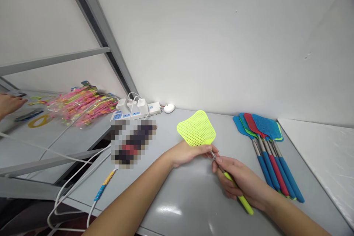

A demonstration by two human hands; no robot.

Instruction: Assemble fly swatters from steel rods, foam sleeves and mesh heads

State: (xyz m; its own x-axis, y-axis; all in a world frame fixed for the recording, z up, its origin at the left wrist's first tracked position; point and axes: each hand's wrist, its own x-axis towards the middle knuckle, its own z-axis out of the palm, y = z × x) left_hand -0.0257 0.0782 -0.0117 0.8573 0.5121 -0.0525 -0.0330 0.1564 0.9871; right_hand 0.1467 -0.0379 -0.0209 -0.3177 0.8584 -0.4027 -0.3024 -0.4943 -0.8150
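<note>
A yellow-green fly swatter (pixel 197 129) with a perforated head and a metal shaft is held over the grey table. My left hand (pixel 190 153) pinches it at the neck, just below the head, thumb on top. Lower down, my right hand (pixel 235 179) wraps round the shaft and the upper part of the yellow-green grip, whose end sticks out below the fingers. To the right lies a fanned pile of fly swatters (pixel 272 162), with blue, green and red heads and mostly blue grips, one red.
At the left stand a power strip (pixel 155 108) with white plugs, a white rounded case (pixel 169 108) and a pixelated object (pixel 134 143). White cables hang over the table's edge. Beyond the metal frame (pixel 55 60) are bagged pink-yellow items (pixel 83 105) and another person's hand (pixel 11 104).
</note>
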